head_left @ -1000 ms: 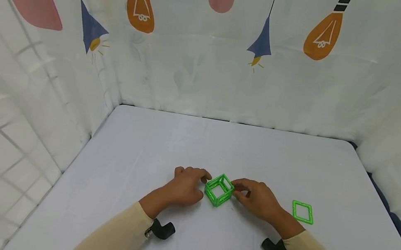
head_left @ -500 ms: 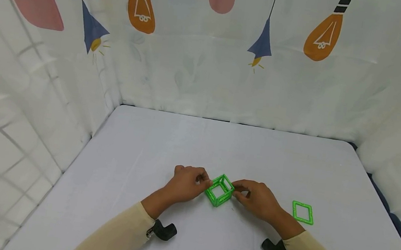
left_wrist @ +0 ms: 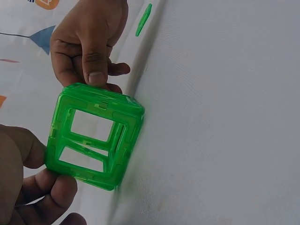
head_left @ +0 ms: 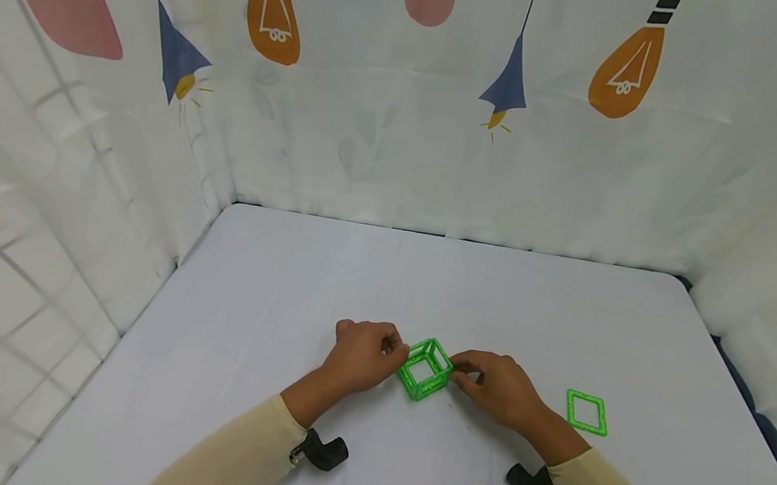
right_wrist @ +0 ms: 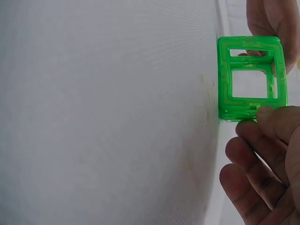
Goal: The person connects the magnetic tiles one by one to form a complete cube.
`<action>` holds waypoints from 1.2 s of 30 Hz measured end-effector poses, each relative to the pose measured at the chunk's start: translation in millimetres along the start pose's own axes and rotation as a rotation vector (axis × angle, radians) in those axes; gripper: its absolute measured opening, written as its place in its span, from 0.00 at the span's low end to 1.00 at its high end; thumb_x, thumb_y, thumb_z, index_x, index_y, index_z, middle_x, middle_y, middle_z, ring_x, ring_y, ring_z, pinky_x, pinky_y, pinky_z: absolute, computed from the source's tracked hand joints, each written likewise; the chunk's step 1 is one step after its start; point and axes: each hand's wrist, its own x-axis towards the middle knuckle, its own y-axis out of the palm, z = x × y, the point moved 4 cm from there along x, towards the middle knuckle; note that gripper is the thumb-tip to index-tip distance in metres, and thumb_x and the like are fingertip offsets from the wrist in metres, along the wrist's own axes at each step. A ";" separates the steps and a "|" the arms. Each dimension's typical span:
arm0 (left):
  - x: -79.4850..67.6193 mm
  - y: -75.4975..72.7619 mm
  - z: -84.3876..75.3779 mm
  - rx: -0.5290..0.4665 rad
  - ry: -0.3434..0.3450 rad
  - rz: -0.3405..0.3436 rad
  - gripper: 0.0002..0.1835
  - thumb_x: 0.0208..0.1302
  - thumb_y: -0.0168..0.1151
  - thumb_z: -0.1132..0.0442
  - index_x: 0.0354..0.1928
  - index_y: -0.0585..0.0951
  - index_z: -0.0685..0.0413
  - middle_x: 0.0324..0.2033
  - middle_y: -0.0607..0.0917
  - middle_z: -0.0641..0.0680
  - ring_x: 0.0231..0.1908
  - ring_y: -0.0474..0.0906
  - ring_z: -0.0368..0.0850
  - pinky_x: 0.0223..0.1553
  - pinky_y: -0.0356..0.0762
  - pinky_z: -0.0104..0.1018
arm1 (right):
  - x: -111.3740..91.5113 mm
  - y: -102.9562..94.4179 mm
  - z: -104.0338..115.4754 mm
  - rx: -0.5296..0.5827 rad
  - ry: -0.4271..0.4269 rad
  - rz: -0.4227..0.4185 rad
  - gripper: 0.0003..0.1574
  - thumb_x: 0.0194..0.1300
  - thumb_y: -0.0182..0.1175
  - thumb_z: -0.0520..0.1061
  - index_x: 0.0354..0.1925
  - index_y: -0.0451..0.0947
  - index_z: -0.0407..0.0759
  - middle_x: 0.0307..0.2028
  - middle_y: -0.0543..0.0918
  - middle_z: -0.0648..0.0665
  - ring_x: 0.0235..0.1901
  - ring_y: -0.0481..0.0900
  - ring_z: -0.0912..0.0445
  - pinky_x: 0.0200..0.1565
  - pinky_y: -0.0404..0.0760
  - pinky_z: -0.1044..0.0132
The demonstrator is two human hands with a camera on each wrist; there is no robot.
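A small open-sided cube of green magnetic tiles (head_left: 425,369) sits on the white table between the hands. My left hand (head_left: 366,355) pinches its left corner between thumb and forefinger. On the opposite side my right hand (head_left: 503,388) pinches the right corner with thumb and fingertips. In the left wrist view the cube (left_wrist: 101,98) shows its square frames joined at the edges. The right wrist view has my right thumb against the cube (right_wrist: 253,103) near its lower corner, the other fingers spread below.
A single square green magnetic tile (head_left: 587,412) lies flat right of the cube, beside the right wrist. Patterned white curtains (head_left: 373,127) stand behind the table (head_left: 441,289) and along both sides. Each wrist carries a black camera mount (head_left: 326,453).
My left thumb has moved up from below onto the cube's left corner, and that hand now pinches it. The right hand keeps its hold; the cube stays almost in place.
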 end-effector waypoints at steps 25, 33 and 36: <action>-24.3 14.0 -4.7 0.046 0.023 0.107 0.42 0.50 0.72 0.27 0.56 0.76 0.49 0.41 0.80 0.44 0.42 0.76 0.37 0.52 0.56 0.51 | -30.4 -49.4 -27.8 -0.125 0.093 -0.069 0.23 0.63 0.74 0.46 0.57 0.84 0.48 0.49 0.85 0.49 0.39 0.83 0.53 0.37 0.80 0.58; -27.5 17.9 -5.8 0.087 0.033 0.080 0.40 0.51 0.79 0.38 0.57 0.74 0.53 0.42 0.81 0.46 0.42 0.76 0.38 0.50 0.58 0.51 | -48.0 -71.9 -49.9 -0.123 0.135 -0.053 0.29 0.64 0.73 0.49 0.62 0.81 0.47 0.55 0.83 0.46 0.45 0.82 0.46 0.38 0.79 0.56; -27.0 17.5 -5.1 0.089 0.035 0.081 0.39 0.51 0.79 0.39 0.57 0.74 0.53 0.43 0.81 0.46 0.42 0.76 0.38 0.51 0.58 0.50 | -56.1 -78.6 -59.6 -0.124 0.162 -0.048 0.30 0.65 0.73 0.50 0.63 0.80 0.47 0.57 0.82 0.45 0.47 0.82 0.45 0.40 0.79 0.53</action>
